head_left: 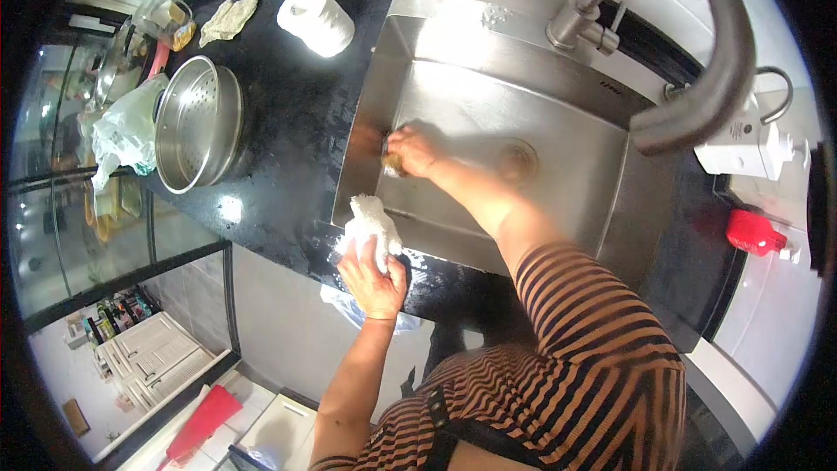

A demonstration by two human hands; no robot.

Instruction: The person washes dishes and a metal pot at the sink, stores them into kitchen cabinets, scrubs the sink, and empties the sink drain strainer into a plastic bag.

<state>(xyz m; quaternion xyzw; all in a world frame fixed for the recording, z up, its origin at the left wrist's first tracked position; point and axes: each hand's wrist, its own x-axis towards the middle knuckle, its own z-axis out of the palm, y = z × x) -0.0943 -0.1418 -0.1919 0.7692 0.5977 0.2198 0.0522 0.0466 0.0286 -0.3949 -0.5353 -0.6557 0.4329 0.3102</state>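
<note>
My left hand presses a crumpled white cloth onto the black counter at the sink's front left corner. Its fingers are closed over the cloth, with wet white patches around it. Inside the stainless steel sink, my right hand reaches to the left wall. The fingers there are curled round a small brownish pad, mostly hidden and a little blurred. Near the middle of the basin floor is the round drain.
A steel faucet arches over the sink's right side. On the left counter stand a perforated steel pot, a plastic bag, a beige cloth and a white paper roll. A red bottle lies at right.
</note>
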